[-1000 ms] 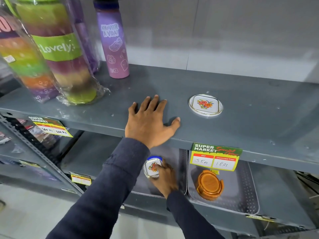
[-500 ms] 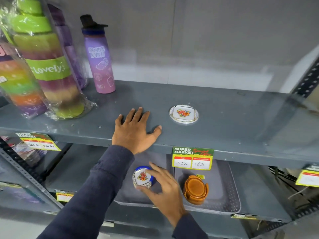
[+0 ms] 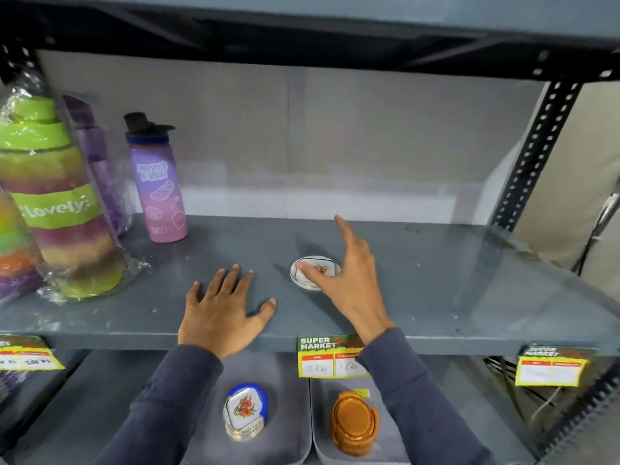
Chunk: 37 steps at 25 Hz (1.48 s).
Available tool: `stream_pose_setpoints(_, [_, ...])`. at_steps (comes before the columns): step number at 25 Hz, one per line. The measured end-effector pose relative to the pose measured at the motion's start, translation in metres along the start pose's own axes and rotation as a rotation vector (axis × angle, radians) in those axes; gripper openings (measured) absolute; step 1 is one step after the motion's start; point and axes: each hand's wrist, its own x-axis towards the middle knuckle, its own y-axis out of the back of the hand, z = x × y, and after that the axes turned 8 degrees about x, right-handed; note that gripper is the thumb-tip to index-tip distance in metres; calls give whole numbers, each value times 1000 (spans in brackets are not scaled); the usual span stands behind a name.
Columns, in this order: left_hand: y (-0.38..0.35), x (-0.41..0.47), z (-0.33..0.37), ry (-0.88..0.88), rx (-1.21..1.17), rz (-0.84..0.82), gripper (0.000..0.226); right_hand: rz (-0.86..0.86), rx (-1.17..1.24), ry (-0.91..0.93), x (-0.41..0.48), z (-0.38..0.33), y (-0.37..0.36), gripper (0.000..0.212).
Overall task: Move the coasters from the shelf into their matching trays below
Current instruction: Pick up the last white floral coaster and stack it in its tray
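Observation:
A round white coaster with a flower print (image 3: 303, 278) lies flat on the grey shelf (image 3: 436, 283). My right hand (image 3: 345, 273) hovers over it, thumb touching its top, index finger raised, nothing gripped. Flat on the shelf to the left rests my left hand (image 3: 223, 310), fingers spread. Below, the left grey tray (image 3: 288, 427) holds a stack of matching flower coasters in a blue holder (image 3: 245, 411). The right grey tray (image 3: 322, 431) holds a stack of orange coasters (image 3: 354, 421).
A pink-purple water bottle (image 3: 157, 182) stands at the shelf's back left, beside wrapped stacks of coloured containers (image 3: 57, 203). Price tags (image 3: 330, 357) hang on the shelf's front edge. A perforated metal upright (image 3: 536, 152) borders the right side, with another shelf overhead.
My right hand left the flower coaster stack in the lower left tray and rose to the coaster on the shelf. The view tilted up. My left hand stayed put.

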Motion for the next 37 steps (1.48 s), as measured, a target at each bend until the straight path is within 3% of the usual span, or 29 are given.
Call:
stream_pose_setpoints(3, [1, -1, -1, 2, -10, -4, 85, -209, -191, -185, 15, 21, -16, 130])
stream_pose_setpoints(8, [4, -1, 0, 2, -13, -14, 82, -188, -154, -157, 18, 22, -15, 114])
stream_pose_setpoints(20, [3, -2, 2, 20, -30, 2, 86, 388, 75, 687, -42, -101, 58, 99])
stream_pose_setpoints(27, [23, -8, 7, -18, -7, -62, 78, 273, 151, 547, -65, -103, 61, 97])
stream_pose_setpoints(31, [25, -19, -4, -70, 88, -145, 69, 164, 263, 431, -109, -76, 33, 86])
stream_pose_setpoints(34, [14, -11, -4, -58, 61, -90, 65, 60, 319, 313, -152, -44, -1, 84])
stream_pose_setpoints(37, [7, -4, 1, -3, -27, -43, 77, -49, 329, 215, -188, -4, -44, 77])
